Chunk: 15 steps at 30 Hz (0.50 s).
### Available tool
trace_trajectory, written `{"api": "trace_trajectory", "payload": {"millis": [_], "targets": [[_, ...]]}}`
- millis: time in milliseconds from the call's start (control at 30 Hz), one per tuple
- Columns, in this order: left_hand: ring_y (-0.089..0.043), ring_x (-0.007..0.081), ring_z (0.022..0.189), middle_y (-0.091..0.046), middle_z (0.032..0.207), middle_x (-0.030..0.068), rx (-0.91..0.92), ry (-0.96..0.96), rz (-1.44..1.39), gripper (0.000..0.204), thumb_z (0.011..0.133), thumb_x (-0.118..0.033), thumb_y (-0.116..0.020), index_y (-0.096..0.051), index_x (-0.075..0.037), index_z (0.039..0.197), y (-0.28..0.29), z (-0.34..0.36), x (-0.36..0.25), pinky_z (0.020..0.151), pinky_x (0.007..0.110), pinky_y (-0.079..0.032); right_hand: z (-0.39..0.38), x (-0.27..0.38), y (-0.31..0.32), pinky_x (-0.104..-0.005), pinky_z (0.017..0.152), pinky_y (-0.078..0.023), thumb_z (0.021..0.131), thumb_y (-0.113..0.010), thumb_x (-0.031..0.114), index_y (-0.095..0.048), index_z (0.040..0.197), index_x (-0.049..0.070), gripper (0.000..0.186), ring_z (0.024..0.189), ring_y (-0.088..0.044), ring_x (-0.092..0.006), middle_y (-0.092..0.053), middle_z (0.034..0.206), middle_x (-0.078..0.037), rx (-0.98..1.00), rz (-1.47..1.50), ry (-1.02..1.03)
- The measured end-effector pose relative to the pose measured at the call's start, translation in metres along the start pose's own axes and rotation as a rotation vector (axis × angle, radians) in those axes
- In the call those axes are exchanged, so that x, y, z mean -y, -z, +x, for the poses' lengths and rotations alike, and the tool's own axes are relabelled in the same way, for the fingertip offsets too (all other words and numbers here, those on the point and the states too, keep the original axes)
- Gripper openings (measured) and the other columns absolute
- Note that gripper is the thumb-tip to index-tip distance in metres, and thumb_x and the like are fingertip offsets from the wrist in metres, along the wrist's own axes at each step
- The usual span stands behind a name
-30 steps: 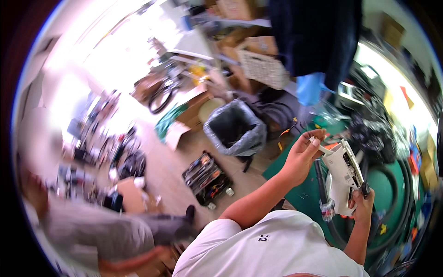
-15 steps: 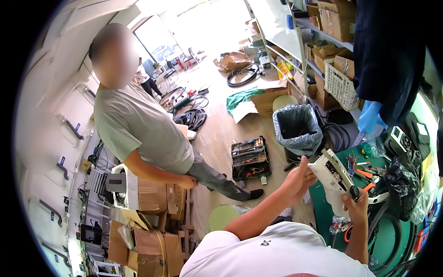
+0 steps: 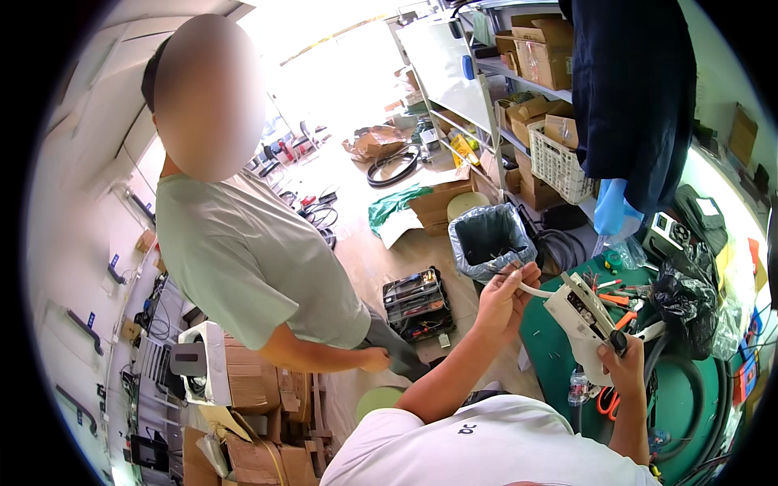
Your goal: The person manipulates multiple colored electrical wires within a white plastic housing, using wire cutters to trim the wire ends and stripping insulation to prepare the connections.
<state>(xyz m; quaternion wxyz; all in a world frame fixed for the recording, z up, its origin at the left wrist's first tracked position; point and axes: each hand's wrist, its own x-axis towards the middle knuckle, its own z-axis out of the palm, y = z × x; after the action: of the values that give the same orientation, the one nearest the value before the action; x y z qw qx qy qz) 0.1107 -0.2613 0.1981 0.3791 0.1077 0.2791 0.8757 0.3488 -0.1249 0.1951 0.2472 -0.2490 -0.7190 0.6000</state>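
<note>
White casing (image 3: 585,340) (tilted) in right hand (image 3: 622,361)

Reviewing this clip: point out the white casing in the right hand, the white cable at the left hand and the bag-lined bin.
White casing (image 3: 578,336): head view, on its smooth outer surface.
White cable (image 3: 535,291): head view, on its exposed stretch.
Bag-lined bin (image 3: 468,265): head view, on the grey liner at its rim.

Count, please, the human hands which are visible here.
3: the wearer's left hand, holding the white cable; the wearer's right hand, on the white casing; and the co-worker's hand, beside the grey trousers. More may be hidden, such as the co-worker's other hand.
</note>
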Motion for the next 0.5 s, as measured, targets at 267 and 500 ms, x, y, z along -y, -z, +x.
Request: {"api": "trace_trajectory", "payload": {"millis": [267,500], "targets": [[-0.063,0.0231,0.097,-0.064,0.101,0.0094,0.075,-0.075,0.041,0.025,0.099,-0.015,-0.048,-0.051,-0.003,0.121,-0.013,0.003,-0.001,0.089,0.039,-0.051,-0.013,0.002,-0.001,-0.0225,0.043,-0.036,0.077,-0.066,0.008,-0.061,0.072,0.000,0.011,0.046,-0.048,-0.0047,-0.052,0.055,0.002,-0.101,0.064,-0.084],[-0.064,0.0268,0.099,-0.064,0.105,0.0134,0.215,-0.178,0.117,0.026,0.100,-0.015,-0.046,-0.054,0.000,0.119,-0.030,0.017,-0.007,0.090,0.041,-0.051,-0.024,-0.002,0.006,-0.0222,0.046,-0.037,0.080,-0.072,0.018,-0.061,0.074,0.002,0.020,0.051,-0.047,-0.0037,-0.052,0.057,0.003,-0.136,0.075,-0.102]]}}
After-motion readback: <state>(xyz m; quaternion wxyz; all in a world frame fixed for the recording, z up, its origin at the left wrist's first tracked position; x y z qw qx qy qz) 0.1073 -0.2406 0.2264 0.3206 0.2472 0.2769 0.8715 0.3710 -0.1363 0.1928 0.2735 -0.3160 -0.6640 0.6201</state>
